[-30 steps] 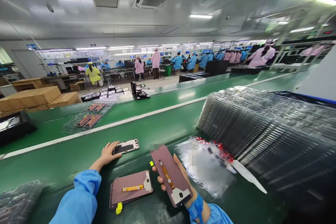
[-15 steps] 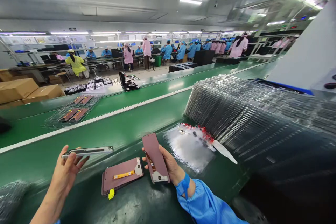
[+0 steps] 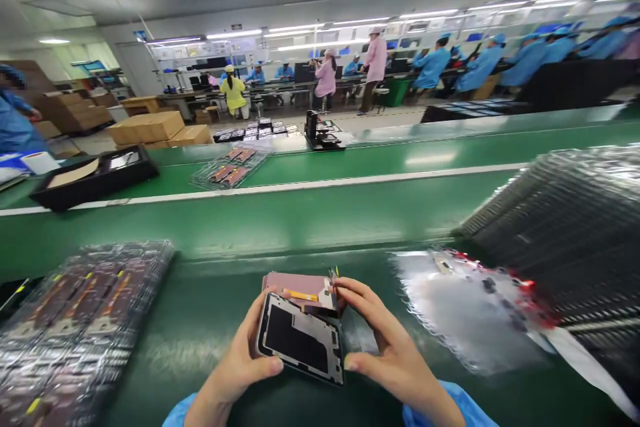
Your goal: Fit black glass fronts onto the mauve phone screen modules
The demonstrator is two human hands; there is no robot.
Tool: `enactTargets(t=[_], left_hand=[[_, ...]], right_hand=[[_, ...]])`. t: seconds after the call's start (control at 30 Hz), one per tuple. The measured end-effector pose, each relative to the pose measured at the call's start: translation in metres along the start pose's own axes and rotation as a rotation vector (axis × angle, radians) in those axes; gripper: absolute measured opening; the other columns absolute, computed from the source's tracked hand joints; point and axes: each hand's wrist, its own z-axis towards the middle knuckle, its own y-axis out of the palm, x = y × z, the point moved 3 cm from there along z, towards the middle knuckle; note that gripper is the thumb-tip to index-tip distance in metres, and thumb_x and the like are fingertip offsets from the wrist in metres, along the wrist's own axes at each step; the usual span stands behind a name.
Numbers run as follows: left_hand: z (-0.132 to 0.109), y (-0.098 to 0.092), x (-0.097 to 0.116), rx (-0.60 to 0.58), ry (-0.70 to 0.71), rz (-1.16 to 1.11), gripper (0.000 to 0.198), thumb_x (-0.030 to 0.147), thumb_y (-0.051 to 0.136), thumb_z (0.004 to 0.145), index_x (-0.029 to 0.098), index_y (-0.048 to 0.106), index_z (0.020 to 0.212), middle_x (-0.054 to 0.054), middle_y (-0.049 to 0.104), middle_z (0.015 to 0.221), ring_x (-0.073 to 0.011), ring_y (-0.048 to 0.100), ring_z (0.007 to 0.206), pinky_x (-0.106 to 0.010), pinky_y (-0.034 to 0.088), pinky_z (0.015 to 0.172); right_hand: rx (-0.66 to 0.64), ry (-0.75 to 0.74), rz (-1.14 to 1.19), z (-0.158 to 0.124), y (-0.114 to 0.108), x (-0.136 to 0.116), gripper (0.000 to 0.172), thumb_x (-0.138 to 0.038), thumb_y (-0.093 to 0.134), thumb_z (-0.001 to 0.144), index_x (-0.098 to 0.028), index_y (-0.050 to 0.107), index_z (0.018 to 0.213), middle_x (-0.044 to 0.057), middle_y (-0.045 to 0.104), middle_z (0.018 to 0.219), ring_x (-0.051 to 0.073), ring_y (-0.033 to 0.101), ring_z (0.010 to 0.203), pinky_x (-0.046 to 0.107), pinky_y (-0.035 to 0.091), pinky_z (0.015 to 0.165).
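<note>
My left hand (image 3: 245,353) grips the left end of a silver-framed phone part (image 3: 303,340) with a black inner area, tilted above the bench. My right hand (image 3: 385,343) is at its right side; the thumb is near the lower right edge and the fingers hold the end of a thin dark panel (image 3: 323,310) raised behind the part. Behind them a pinkish-brown panel (image 3: 295,280) with an orange flex strip (image 3: 303,295) is partly covered by the silver-framed part and the fingers.
Clear trays with brown panels (image 3: 103,300) stand at the left. Clear bags with red-tipped pieces (image 3: 460,320) lie at the right, beside stacked clear trays (image 3: 575,213). Beyond the green belt, people work at benches.
The view has turned left. My left hand has brought the silver-framed part to the middle, its black inner side now showing. Both hands are now close together, and the brown panel is no longer held upright.
</note>
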Motion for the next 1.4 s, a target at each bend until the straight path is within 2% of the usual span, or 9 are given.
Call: enactTargets(t=[0.1,0.2,0.37,0.57,0.67,0.8,1.07,1.4], left_hand=[[0.000,0.005,0.003,-0.054,-0.009,-0.005,0.089,0.041,0.086,0.064,0.033,0.045,0.143,-0.010,0.051,0.148,-0.0344,0.046,0.135,-0.042,0.036,0.111],[0.000,0.005,0.004,-0.064,-0.003,-0.006,0.088,0.041,0.086,0.065,0.034,0.045,0.142,-0.009,0.052,0.146,-0.0337,0.047,0.135,-0.043,0.035,0.111],[0.000,0.003,0.004,-0.044,0.023,0.001,0.089,0.042,0.085,0.065,0.031,0.044,0.144,-0.011,0.047,0.150,-0.0359,0.043,0.137,-0.045,0.033,0.112],[0.000,0.010,0.007,-0.094,0.022,0.030,0.087,0.042,0.084,0.068,0.032,0.043,0.144,-0.010,0.053,0.144,-0.0338,0.047,0.133,-0.045,0.034,0.112],[0.000,0.013,0.005,-0.107,0.025,0.044,0.087,0.042,0.084,0.067,0.032,0.043,0.143,-0.010,0.050,0.147,-0.0344,0.044,0.136,-0.046,0.032,0.114],[0.000,0.015,-0.001,-0.084,0.010,0.074,0.090,0.039,0.086,0.066,0.033,0.042,0.144,-0.010,0.044,0.152,-0.0347,0.037,0.141,-0.048,0.027,0.117],[0.002,0.022,-0.004,-0.025,-0.016,0.122,0.095,0.041,0.088,0.061,0.031,0.042,0.143,-0.013,0.049,0.148,-0.0360,0.042,0.139,-0.052,0.031,0.115],[0.003,0.022,-0.006,-0.021,-0.023,0.093,0.096,0.037,0.091,0.058,0.032,0.042,0.141,-0.012,0.049,0.148,-0.0342,0.041,0.139,-0.049,0.031,0.115]], right_hand=[[-0.046,-0.058,-0.086,0.001,0.009,-0.006,0.068,-0.055,0.074,0.078,-0.034,0.053,0.139,0.012,0.052,0.141,0.033,0.050,0.132,0.046,0.043,0.109],[-0.070,-0.038,-0.097,0.002,0.012,-0.005,0.068,-0.058,0.073,0.076,-0.034,0.055,0.137,0.013,0.055,0.138,0.034,0.054,0.128,0.045,0.048,0.104],[-0.119,0.018,-0.097,0.000,0.013,0.002,0.069,-0.059,0.074,0.075,-0.033,0.057,0.136,0.013,0.056,0.139,0.033,0.053,0.129,0.044,0.046,0.106],[-0.137,0.029,-0.137,-0.001,0.016,0.003,0.067,-0.054,0.075,0.077,-0.035,0.054,0.137,0.010,0.055,0.140,0.030,0.053,0.130,0.040,0.047,0.105],[-0.152,0.017,-0.153,-0.001,0.021,0.003,0.066,-0.051,0.075,0.078,-0.033,0.053,0.138,0.011,0.055,0.140,0.031,0.053,0.129,0.041,0.047,0.105],[-0.170,0.012,-0.179,-0.003,0.028,0.003,0.067,-0.051,0.075,0.078,-0.030,0.054,0.138,0.013,0.054,0.141,0.033,0.052,0.130,0.045,0.046,0.107],[-0.197,0.009,-0.241,-0.011,0.040,0.009,0.068,-0.047,0.078,0.076,-0.030,0.055,0.138,0.014,0.055,0.140,0.034,0.054,0.128,0.047,0.048,0.105],[-0.199,-0.014,-0.271,-0.010,0.041,0.010,0.068,-0.046,0.079,0.076,-0.030,0.055,0.138,0.013,0.055,0.140,0.034,0.054,0.128,0.047,0.049,0.104]])
